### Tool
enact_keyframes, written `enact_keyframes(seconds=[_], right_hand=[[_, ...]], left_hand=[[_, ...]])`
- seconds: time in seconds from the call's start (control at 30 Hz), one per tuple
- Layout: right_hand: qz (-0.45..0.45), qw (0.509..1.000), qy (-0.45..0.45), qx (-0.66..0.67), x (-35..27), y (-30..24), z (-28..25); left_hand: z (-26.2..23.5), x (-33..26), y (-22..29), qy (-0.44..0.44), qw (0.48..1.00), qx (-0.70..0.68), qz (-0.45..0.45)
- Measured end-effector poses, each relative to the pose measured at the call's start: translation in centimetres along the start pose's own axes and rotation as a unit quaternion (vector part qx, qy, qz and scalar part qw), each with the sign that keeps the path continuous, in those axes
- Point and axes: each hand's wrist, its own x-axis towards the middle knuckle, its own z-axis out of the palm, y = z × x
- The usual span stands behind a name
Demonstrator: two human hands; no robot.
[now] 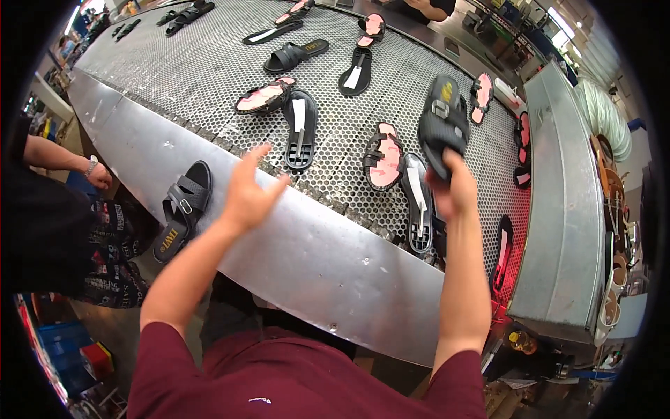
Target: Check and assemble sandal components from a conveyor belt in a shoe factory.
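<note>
Raised over the right part of the perforated conveyor, a black buckled slide sandal is gripped at its toe end by my right hand. My left hand hovers above the metal ledge, fingers spread, holding nothing. Left of it, a finished black sandal with a buckle lies on the ledge. Past my left fingers are a black sole with a white strip and a strappy upper with a pink underside. Beside the held sandal, a second pink-bottomed upper lies next to another sole.
More uppers, soles and a black slide lie farther along the conveyor. The metal ledge runs along its near side. A grey metal housing with red light beneath bounds the right. A co-worker's hand is at the left.
</note>
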Motion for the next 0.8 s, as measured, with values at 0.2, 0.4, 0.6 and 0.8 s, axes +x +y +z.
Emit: enact_keyframes(seconds=[0.2,0.4,0.6,0.8], right_hand=[[0.019,0.988,0.081,-0.128,6.8,1.4,0.6],[-0.081,0.966,0.012,-0.244,1.5,2.2,0.9],[-0.333,0.798,-0.060,-0.500,-7.4,1.4,0.3],[-0.392,0.721,-0.208,-0.533,-13.1,2.6,3.9]], left_hand=[[-1.0,9.7,-6.6,0.043,0.945,0.315,0.078],[-1.5,13.8,-11.8,-0.010,0.920,0.385,0.070],[-7.4,11.5,-5.2,0.075,0.975,0.129,0.166],[-11.8,4.0,6.0,-0.260,0.960,-0.097,0.018]])
